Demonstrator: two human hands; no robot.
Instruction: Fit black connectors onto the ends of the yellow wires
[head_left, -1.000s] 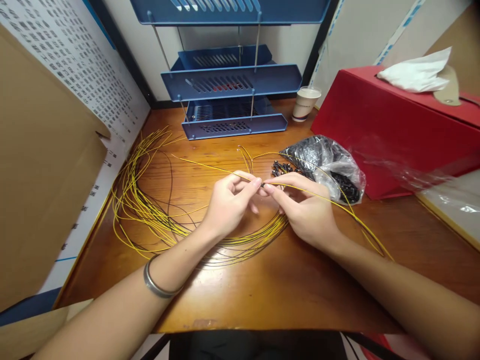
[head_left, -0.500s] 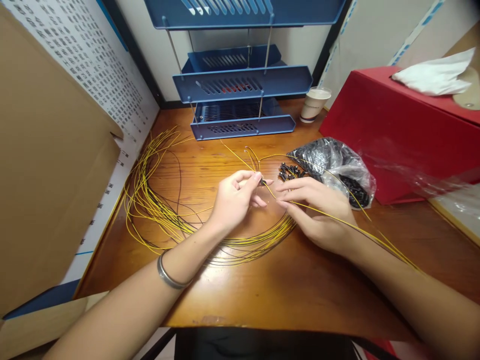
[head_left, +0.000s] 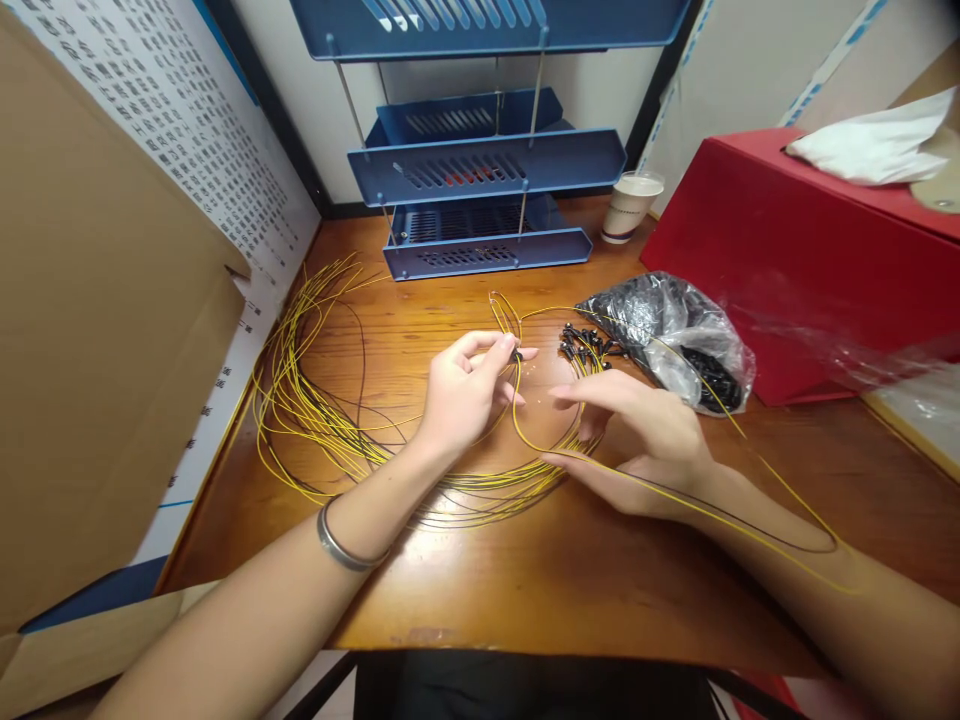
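Between its thumb and fingers my left hand (head_left: 457,395) pinches a small black part (head_left: 516,356), whose exact kind I cannot make out. A yellow-and-dark wire (head_left: 520,425) runs down from that part, then curves right past the thumb of my right hand (head_left: 656,440). This hand is open, thumb and fingers spread wide apart, with the wire along its thumb and wrist. Below and left of my hands lies a coil of yellow and dark wires (head_left: 307,400). Several small black pieces with shiny tips (head_left: 581,342) sit beyond my right hand, at wire ends.
A clear plastic bag of black pieces (head_left: 667,335) lies at the right, beside a red tissue box (head_left: 810,270). Blue stacked trays (head_left: 487,255) and a paper cup (head_left: 630,210) stand at the back. Cardboard (head_left: 112,300) borders the left side.
My right hand has spread its fingers and shifted slightly down and right. The wire between my hands has slackened into a curve. My left hand keeps its pinch, slightly further left.
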